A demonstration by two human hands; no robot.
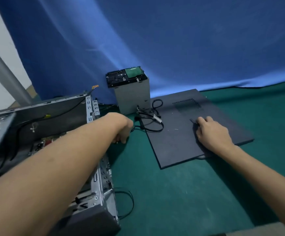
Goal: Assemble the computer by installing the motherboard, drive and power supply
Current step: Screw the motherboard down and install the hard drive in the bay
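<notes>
The grey metal box of the power supply (132, 99) stands on end at the back of the table, outside the case. The black hard drive with a green circuit board (125, 77) lies flat on top of it. A bundle of black cables (152, 123) spills from the foot of the power supply, looping onto the nearby panel and the table.

Our left hand (123, 130) reaches across the case to the near end of those cables. Its fingers are curled downward, and a cable runs right up to them, but we cannot tell whether they grip it.

The open grey sheet-metal computer case (0, 132) lies at our left, under that forearm. Part of a circuit board (44, 143) shows inside it.

Our right hand (213, 133) rests on the flat dark grey side panel (177, 147), fingers loosely bent and holding nothing.

Everything sits on a green table covering (181, 193), with a blue cloth backdrop (172, 40) behind.
</notes>
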